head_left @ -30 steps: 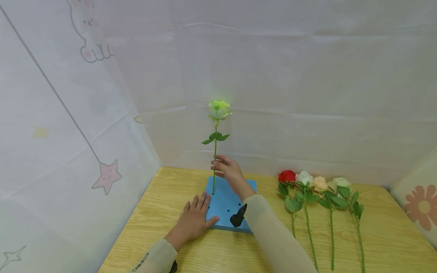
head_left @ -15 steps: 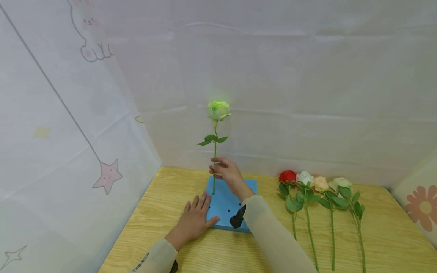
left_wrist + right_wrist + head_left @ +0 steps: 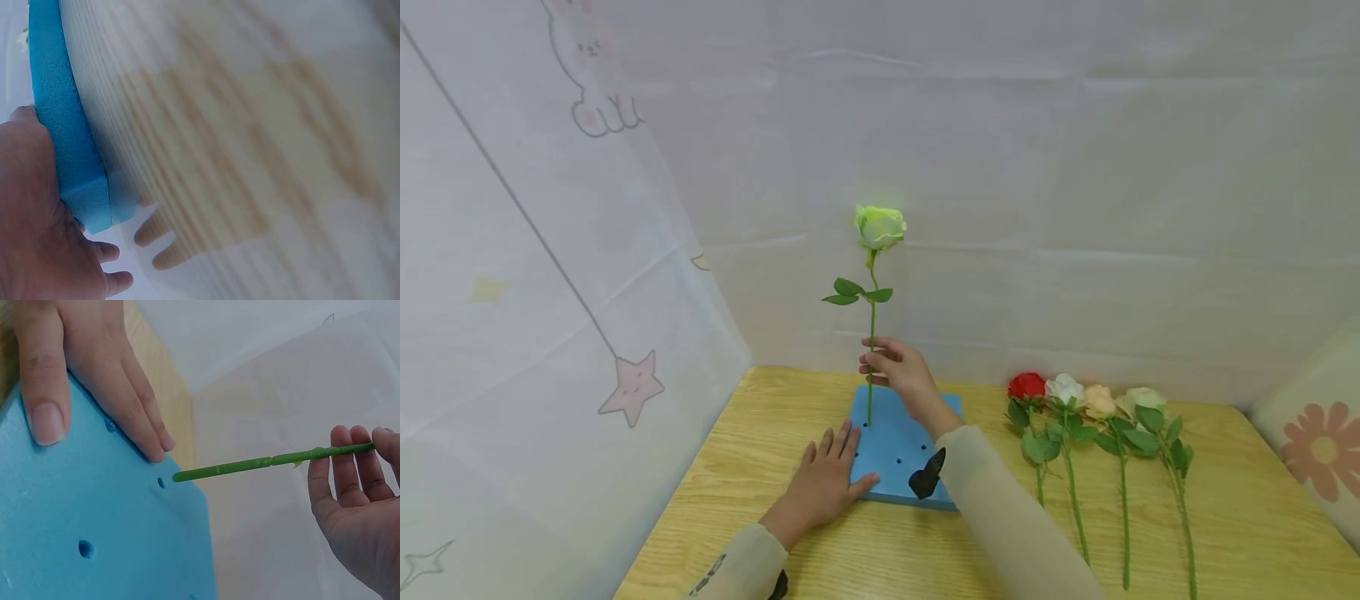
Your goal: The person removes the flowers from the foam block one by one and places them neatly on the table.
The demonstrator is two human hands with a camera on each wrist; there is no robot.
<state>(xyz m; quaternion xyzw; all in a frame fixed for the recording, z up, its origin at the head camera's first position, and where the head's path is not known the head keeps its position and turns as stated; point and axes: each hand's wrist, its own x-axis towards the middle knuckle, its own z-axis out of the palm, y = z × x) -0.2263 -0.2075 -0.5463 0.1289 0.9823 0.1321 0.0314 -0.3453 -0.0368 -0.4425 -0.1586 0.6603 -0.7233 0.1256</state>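
Note:
My right hand (image 3: 908, 382) pinches the stem of a pale green rose (image 3: 880, 228) and holds the flower upright above a blue foam block (image 3: 891, 433). In the right wrist view the bare lower end of the stem (image 3: 237, 467) points at a small hole (image 3: 160, 482) near the block's corner, its tip just outside the hole. My left hand (image 3: 822, 485) lies along the block's left edge, fingers extended, its thumb (image 3: 47, 422) on the top face. The left wrist view shows this hand against the side of the block (image 3: 56, 94).
To the right on the wooden table (image 3: 917, 554) lie a red rose (image 3: 1027, 386), a white rose (image 3: 1064, 389), a peach rose (image 3: 1099, 402) and a cream rose (image 3: 1142, 402), stems toward the front. A pale cloth wall (image 3: 955, 167) stands close behind the table.
The green rose has risen slightly, and its leaves have turned toward the left. The right hand has shifted only a little; the left hand stays on the block.

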